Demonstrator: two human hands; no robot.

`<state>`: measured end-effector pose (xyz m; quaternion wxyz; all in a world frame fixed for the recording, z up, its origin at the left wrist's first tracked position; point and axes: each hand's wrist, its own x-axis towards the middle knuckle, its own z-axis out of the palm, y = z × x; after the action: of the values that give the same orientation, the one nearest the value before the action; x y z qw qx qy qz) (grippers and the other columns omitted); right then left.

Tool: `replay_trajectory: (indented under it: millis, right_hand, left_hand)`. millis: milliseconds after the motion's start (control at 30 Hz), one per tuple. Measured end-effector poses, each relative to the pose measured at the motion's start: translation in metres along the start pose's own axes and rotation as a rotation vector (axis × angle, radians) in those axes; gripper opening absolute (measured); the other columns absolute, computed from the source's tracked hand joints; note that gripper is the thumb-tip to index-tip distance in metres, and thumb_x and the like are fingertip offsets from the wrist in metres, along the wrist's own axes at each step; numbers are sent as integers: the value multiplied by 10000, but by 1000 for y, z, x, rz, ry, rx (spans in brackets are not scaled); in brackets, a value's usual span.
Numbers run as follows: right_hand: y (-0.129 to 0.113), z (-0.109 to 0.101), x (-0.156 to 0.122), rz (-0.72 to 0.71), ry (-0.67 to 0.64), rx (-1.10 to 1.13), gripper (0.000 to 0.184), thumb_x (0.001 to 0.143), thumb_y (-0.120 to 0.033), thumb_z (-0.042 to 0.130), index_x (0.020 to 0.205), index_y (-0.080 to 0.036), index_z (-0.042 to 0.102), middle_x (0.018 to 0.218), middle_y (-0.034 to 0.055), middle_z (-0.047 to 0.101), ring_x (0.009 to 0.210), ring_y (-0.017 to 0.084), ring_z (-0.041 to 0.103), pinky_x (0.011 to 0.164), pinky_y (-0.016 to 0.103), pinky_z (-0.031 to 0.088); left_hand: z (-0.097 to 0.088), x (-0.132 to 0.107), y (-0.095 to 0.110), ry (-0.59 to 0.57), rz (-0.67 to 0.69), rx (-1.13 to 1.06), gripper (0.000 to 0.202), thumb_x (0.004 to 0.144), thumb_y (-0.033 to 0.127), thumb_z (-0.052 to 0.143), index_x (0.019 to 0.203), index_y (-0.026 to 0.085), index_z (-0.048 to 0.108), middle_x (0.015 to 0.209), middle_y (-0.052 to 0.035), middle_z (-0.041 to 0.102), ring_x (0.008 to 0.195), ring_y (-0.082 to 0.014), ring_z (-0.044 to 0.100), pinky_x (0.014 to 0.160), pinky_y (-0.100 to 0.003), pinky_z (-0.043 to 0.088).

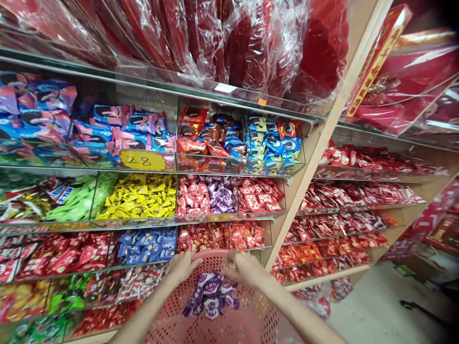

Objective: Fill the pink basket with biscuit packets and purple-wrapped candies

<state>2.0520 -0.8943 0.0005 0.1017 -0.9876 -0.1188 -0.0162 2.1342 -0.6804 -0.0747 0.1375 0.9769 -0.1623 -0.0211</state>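
A pink perforated plastic basket [258,313] is in front of me at the bottom of the view, tilted so that its inside shows. Several purple-and-white wrapped candies [211,294] lie together in it. My left hand [182,267] is closed on the basket's far rim, left of its middle. On the right part of the same rim my right hand [247,268] is closed too, its fingers curled inward and partly blurred. Just beyond the rim are shelf bins of red wrapped candies [202,237].
Glass-fronted shelves hold yellow packets [139,198], purple candies [223,195], blue packets [147,244] and blue-pink snack packs [125,126]. A yellow price tag [142,159] reads 28. A wooden upright [304,167] divides the shelves. Plastic-wrapped red goods [251,43] sit above.
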Motion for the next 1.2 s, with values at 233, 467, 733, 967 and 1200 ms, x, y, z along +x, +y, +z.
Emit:
replay_trajectory:
  millis: [233,467,733,967,1200]
  right_hand:
    - [-8,-102,59,-71,325,-344,195,859,-174,380,1029,-182,475,988,79,539,858,166,549,666,243,399]
    - [-9,-97,97,-98,282,-641,261,839,-54,322,988,-156,511,1027,120,505,932,211,517,650,271,434]
    - [-10,-118,75,-104,527,-333,213,887,-205,332,1004,-160,503,973,90,528,775,166,536,602,261,394]
    - [-8,-67,14,-221,433,434,143,835,-302,466,898,-186,521,714,-7,524,599,95,461,558,229,357]
    - [38,39,25,-9,23,777,170,739,-327,557,726,-173,485,573,-50,463,496,73,392,471,200,312]
  left_hand:
    - [8,7,-6,-30,-29,7,473,805,583,319,926,206,578,932,-115,666,879,-282,616,683,-321,436]
    - [6,12,-6,-36,-46,9,476,811,578,311,906,199,584,933,-123,666,926,-282,607,750,-341,431]
    - [-3,19,-8,-69,-55,22,503,800,599,304,900,193,585,928,-136,659,909,-288,611,708,-324,433]
    - [-2,25,-10,-68,-64,-8,501,788,612,319,865,195,586,905,-123,662,857,-259,620,658,-287,422]
    - [-5,23,-8,-50,-46,-5,492,801,601,297,857,212,593,873,-109,667,840,-265,621,634,-290,419]
